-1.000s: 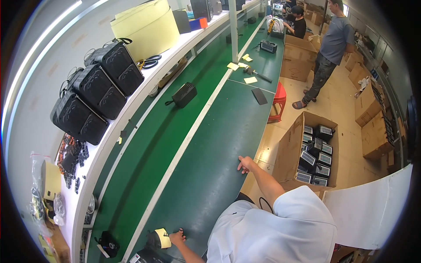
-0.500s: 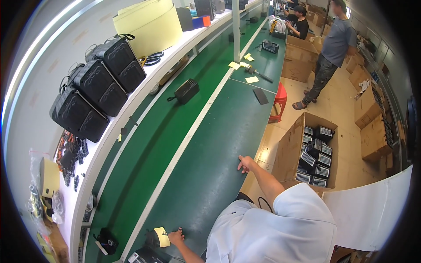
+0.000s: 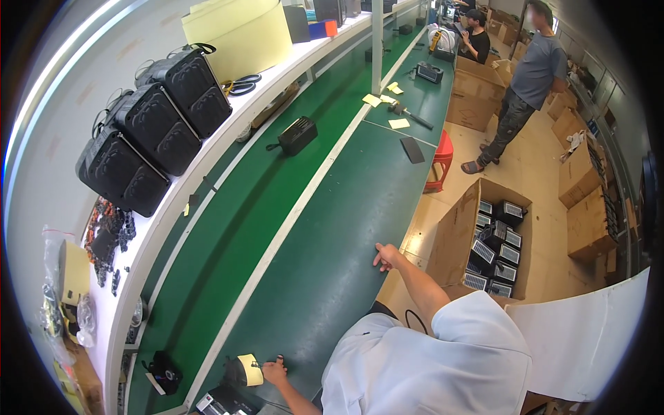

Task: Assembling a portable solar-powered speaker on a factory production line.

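My left hand (image 3: pixel 275 371) is low on the dark green bench, its fingers apart. Its fingertips are close to a yellow paper piece (image 3: pixel 250 370) on a dark rounded object (image 3: pixel 234 371); whether they touch it is too small to tell. A dark spot shows on one fingertip. Below it, a black device with a pale panel (image 3: pixel 225 402) is partly cut off by the picture's edge. My right hand (image 3: pixel 386 256) rests at the bench's near edge with fingers stretched out, holding nothing visible.
A green conveyor belt (image 3: pixel 228 228) runs alongside, bearing a black speaker (image 3: pixel 299 136) and a black device (image 3: pixel 163 373). Large black speakers (image 3: pixel 155 128) stand on the white shelf. At the right are a carton of solar-panelled devices (image 3: pixel 443 245), a red stool (image 3: pixel 443 159) and a standing person (image 3: pixel 532 69).
The whole view has shifted slightly. Both my hands stay in nearly the same places, and nothing has plainly been picked up or let go.
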`<act>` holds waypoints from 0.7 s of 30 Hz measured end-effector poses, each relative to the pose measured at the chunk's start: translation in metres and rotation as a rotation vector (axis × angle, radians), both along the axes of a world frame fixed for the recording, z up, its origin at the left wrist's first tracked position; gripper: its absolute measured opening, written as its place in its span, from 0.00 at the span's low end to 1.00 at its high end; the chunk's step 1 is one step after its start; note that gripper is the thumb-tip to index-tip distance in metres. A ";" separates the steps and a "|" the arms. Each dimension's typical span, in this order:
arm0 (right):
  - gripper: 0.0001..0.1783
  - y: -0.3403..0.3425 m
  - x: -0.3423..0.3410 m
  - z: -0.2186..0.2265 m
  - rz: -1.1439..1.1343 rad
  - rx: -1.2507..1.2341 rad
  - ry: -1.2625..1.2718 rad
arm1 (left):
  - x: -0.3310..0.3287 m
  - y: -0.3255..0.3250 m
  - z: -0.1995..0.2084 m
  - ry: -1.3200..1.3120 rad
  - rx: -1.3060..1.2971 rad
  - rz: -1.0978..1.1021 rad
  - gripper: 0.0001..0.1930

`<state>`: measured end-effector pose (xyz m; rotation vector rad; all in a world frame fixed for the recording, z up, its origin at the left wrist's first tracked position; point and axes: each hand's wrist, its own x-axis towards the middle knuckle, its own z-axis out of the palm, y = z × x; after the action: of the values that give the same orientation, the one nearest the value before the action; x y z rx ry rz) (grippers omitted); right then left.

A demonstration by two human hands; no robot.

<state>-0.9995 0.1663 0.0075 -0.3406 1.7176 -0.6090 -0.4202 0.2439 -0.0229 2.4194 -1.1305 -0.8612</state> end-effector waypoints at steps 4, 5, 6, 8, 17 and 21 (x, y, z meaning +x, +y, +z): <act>0.41 0.001 -0.001 -0.001 0.016 -0.022 0.000 | 0.009 -0.015 0.006 0.297 0.170 0.098 0.14; 0.41 0.001 -0.002 -0.001 0.017 -0.021 0.001 | 0.012 -0.022 0.010 0.357 0.305 0.112 0.13; 0.41 0.001 -0.003 -0.002 0.015 -0.021 0.003 | 0.014 -0.025 0.013 0.358 0.306 0.110 0.13; 0.41 0.001 -0.003 -0.003 0.004 -0.010 -0.004 | 0.024 -0.027 0.015 0.493 0.414 0.149 0.11; 0.42 0.000 -0.001 -0.001 0.015 -0.007 -0.003 | 0.046 -0.018 0.009 0.792 0.319 0.217 0.08; 0.41 0.001 -0.001 0.000 0.012 -0.004 0.006 | 0.033 -0.004 0.001 0.838 0.185 0.352 0.08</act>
<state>-1.0009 0.1668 0.0074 -0.3555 1.7194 -0.6036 -0.3875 0.2401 -0.0219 1.9263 -0.3109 -1.6609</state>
